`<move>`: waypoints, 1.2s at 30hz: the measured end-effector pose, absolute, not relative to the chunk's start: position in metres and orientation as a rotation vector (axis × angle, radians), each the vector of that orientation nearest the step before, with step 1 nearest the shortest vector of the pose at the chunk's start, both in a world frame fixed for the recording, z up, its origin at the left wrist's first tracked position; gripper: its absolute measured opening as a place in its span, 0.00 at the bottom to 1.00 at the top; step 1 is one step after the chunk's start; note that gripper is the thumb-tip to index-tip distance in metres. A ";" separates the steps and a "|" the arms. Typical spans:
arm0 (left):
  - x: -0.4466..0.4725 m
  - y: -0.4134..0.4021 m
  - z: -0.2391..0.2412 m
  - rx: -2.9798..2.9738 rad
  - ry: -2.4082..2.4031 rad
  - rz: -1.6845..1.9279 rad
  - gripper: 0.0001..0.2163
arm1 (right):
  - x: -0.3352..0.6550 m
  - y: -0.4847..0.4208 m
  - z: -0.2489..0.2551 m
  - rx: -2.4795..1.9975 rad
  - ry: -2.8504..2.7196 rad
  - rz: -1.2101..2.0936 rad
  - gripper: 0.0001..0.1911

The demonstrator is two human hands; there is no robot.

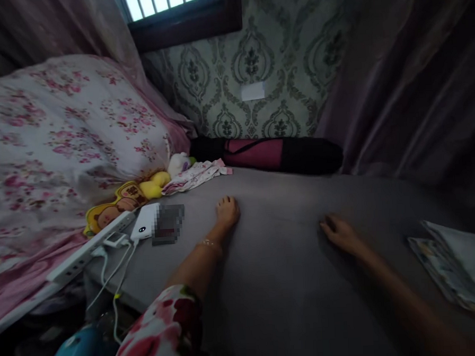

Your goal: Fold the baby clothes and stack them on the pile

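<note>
My left hand [227, 210] rests on the grey covered surface [282, 271], its fingers curled under and nothing showing in them. To its left lie a blurred-out dark flat object [168, 224] and a white power bank [146, 221] with a cable plugged into it. My right hand [339, 233], slightly smeared by motion, is low over the same surface further right. Its thumb and forefinger are apart with a gap between them, and I see nothing held there. A folded stack of cloth or papers [457, 267] lies to the right of that hand.
A white power strip [93, 246] with plugged-in cables runs along the left edge, beside plush toys [121, 204] and a small patterned cloth [199, 174]. A black and maroon long bag [256, 154] lies against the wall. Below left stands a blue object [77, 351].
</note>
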State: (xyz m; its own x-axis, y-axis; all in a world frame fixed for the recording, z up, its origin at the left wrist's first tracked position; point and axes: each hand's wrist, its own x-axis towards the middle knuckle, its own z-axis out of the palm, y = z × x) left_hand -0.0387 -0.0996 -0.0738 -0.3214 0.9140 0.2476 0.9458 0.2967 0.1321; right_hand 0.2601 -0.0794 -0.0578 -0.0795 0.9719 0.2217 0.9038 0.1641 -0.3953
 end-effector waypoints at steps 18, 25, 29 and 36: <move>-0.128 -0.068 -0.054 -2.061 -2.517 -0.717 0.13 | 0.144 -0.118 -0.089 -1.522 -2.347 0.167 0.26; -0.226 -0.069 -0.022 -1.511 -2.654 -0.660 0.17 | 0.139 -0.124 -0.091 -1.502 -2.315 0.035 0.27; -0.265 -0.074 -0.007 -1.295 -2.674 -0.584 0.16 | 0.138 -0.124 -0.089 -1.513 -2.309 0.037 0.26; -0.297 -0.077 -0.012 -1.157 -2.841 -0.436 0.15 | 0.137 -0.126 -0.084 -1.536 -2.311 0.091 0.27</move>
